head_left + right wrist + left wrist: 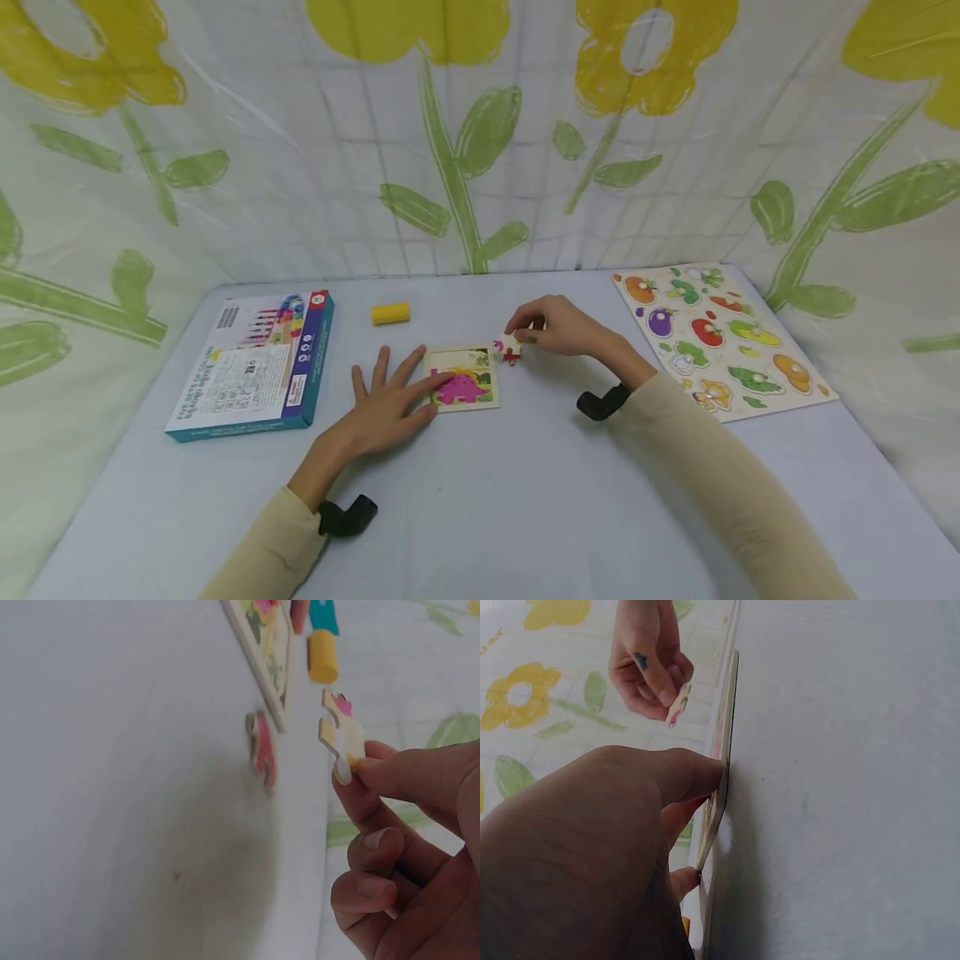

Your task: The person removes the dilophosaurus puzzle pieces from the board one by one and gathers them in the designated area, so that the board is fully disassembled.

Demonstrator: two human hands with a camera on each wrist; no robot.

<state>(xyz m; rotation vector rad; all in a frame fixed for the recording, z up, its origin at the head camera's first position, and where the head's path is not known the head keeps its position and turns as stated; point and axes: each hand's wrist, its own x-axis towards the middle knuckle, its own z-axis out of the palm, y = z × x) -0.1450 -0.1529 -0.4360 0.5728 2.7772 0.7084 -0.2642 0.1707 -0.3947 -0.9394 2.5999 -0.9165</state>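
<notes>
My left hand (381, 418) lies with spread, mostly straight fingers at a small wooden jigsaw frame (451, 359). Its index finger reaches over the pink dinosaur picture (459, 389), while the thumb touches the near edge. Just right of the frame, my right hand (558, 327) pinches a cream jigsaw piece (347, 739) with pink and yellow marks between thumb and index finger. The piece is raised off the table in the right wrist view, and the other fingers curl below it. A loose red jigsaw piece (264, 754) lies on the table beside the frame.
Behind the frame lies a yellow cylinder (391, 313). A flat blue-and-white box (251, 367) lies at the left, and a vegetable picture board (726, 342) at the right. A flowered curtain (300, 183) hangs along the table's back edge.
</notes>
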